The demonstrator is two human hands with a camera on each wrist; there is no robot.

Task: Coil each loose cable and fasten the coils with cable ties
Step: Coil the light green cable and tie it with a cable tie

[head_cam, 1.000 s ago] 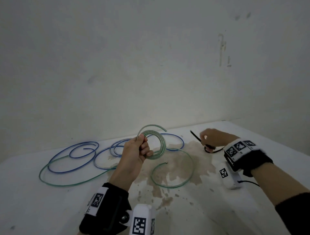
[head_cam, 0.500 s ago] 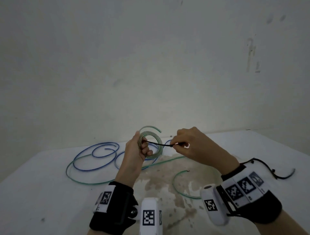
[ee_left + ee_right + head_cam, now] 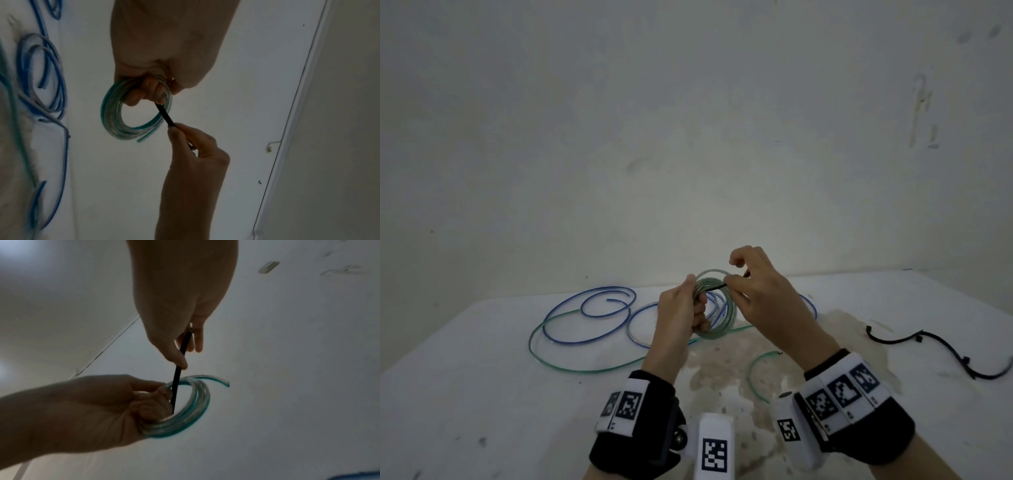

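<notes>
My left hand (image 3: 681,308) grips a small coil of green cable (image 3: 724,325) and holds it up above the white table (image 3: 482,394). The same coil (image 3: 117,120) (image 3: 195,412) shows in both wrist views, with fingers curled through its ring. My right hand (image 3: 753,294) pinches a black cable tie (image 3: 714,288) whose tip reaches into the coil beside the left fingers. The black cable tie (image 3: 165,116) (image 3: 177,379) runs straight from the right thumb to the ring. Loose blue cable (image 3: 592,315) and loose green cable (image 3: 558,363) lie on the table at the left.
More black cable ties (image 3: 928,346) lie on the table at the right. A short green cable arc (image 3: 756,370) rests on a brown stain (image 3: 722,377) under my hands. A bare wall (image 3: 688,137) stands behind the table.
My right hand picked a black tie from the right side of the table and carried it left to the coil. The tie's tip now sits inside the ring. The left hand kept its grip.
</notes>
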